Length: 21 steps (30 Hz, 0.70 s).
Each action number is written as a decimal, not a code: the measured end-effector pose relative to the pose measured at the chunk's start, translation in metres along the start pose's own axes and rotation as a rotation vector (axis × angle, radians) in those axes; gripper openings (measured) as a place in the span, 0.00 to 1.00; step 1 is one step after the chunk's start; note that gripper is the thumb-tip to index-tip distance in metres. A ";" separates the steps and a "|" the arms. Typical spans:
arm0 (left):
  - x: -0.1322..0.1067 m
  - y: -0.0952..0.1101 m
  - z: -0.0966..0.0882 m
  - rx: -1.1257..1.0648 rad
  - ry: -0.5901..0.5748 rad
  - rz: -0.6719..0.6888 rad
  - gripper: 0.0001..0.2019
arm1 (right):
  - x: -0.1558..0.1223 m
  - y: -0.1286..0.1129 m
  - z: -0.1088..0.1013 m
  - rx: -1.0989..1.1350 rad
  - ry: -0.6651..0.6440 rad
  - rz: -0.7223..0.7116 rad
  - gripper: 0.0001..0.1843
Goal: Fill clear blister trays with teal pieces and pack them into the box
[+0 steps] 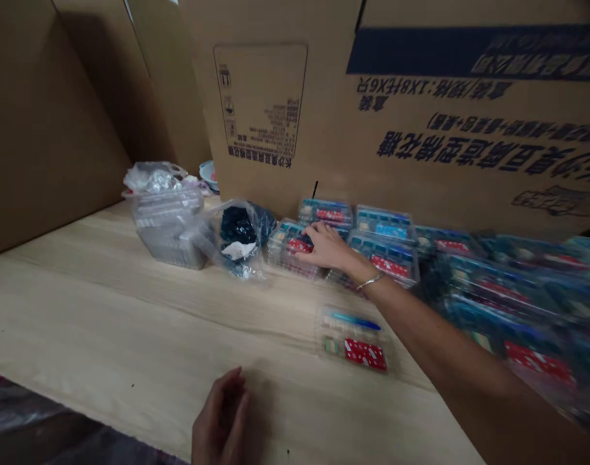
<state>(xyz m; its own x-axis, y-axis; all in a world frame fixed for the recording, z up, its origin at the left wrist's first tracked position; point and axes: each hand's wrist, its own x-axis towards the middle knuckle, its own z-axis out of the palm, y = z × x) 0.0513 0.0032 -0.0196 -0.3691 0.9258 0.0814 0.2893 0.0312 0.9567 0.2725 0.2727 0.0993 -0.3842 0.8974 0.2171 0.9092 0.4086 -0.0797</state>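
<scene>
My right hand [326, 247] reaches far across the wooden table [105, 310] and rests on top of a stack of clear plastic packs [289, 248] with red and teal inserts; its fingers curl over the top pack. A thin bracelet sits on that wrist. My left hand [221, 420] lies at the near table edge, fingers loosely together and pointing up, holding nothing. One single clear pack [353, 341] with a blue pen and a red label lies flat between the two hands.
More stacks of the same packs [498, 284] fill the right side. Clear plastic containers [171, 226] and a bag with dark items [240, 237] stand at the back left. Large cardboard boxes [421, 110] wall in the back and left.
</scene>
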 end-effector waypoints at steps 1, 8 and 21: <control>0.002 0.001 -0.004 0.029 -0.048 0.030 0.18 | -0.008 -0.001 -0.001 -0.010 0.034 -0.030 0.33; 0.087 0.046 -0.021 0.276 -0.078 0.407 0.10 | -0.119 0.002 -0.018 0.193 0.144 -0.160 0.16; 0.182 0.075 0.049 0.805 -0.023 0.720 0.12 | -0.238 0.015 0.073 0.027 0.136 -0.088 0.30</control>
<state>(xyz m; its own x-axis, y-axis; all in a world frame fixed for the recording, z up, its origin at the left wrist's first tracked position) 0.0493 0.1924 0.0535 0.1340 0.8326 0.5374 0.9305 -0.2923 0.2208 0.3656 0.0769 -0.0247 -0.4353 0.8278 0.3539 0.8677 0.4906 -0.0802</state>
